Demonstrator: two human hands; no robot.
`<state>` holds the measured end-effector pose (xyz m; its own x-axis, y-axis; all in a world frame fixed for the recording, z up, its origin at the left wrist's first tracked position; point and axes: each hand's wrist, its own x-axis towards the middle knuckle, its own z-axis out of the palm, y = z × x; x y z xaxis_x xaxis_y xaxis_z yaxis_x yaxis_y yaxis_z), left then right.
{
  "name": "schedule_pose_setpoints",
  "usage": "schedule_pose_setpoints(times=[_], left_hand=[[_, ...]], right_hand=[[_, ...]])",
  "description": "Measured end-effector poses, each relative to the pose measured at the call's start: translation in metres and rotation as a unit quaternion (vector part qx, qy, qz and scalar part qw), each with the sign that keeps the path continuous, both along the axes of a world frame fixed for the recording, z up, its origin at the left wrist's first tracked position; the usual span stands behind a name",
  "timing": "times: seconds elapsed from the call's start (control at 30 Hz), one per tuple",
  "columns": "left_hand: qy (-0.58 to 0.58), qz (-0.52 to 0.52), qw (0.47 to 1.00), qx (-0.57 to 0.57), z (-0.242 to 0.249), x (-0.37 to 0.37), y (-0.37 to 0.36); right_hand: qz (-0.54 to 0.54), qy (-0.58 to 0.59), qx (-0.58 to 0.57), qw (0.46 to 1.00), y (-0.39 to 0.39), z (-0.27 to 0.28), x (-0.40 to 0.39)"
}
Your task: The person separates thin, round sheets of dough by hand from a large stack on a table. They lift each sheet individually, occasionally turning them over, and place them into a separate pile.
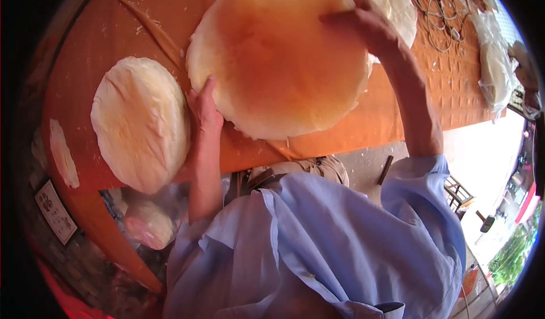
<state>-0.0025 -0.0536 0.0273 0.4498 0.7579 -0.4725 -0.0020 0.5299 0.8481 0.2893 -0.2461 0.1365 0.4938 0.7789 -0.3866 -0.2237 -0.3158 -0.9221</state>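
A large, thin, round pale sheet (284,63) spans the middle of the view, with orange showing through its centre. At its lower left edge, my left hand (205,106) has its thumb on the sheet's face and its fingers behind the rim. My right hand (357,23) is blurred over the sheet's upper right part, and its fingers are smeared by motion. Further pale sheets (400,12) lie behind the large one at the top right. A stack of round pale sheets (139,120) rests left of my left hand.
The orange-covered table (136,12) has a fold of cloth at upper left. A pale scrap (62,154) lies at its left edge. Coiled cables (437,12) and a clear plastic bag (494,57) are at right. A filled plastic bag (150,225) sits below the table edge.
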Motion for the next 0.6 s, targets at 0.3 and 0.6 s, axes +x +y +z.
schedule_pose_setpoints(times=[0.3,0.6], left_hand=[[-0.053,-0.031,0.997,0.055,-0.007,-0.011,0.007],[-0.003,-0.059,0.998,0.030,-0.018,-0.008,0.008]], right_hand=[[-0.099,-0.028,0.218,0.971,-0.020,0.076,0.033],[-0.256,0.089,-0.006,0.963,-0.063,-0.104,0.019]])
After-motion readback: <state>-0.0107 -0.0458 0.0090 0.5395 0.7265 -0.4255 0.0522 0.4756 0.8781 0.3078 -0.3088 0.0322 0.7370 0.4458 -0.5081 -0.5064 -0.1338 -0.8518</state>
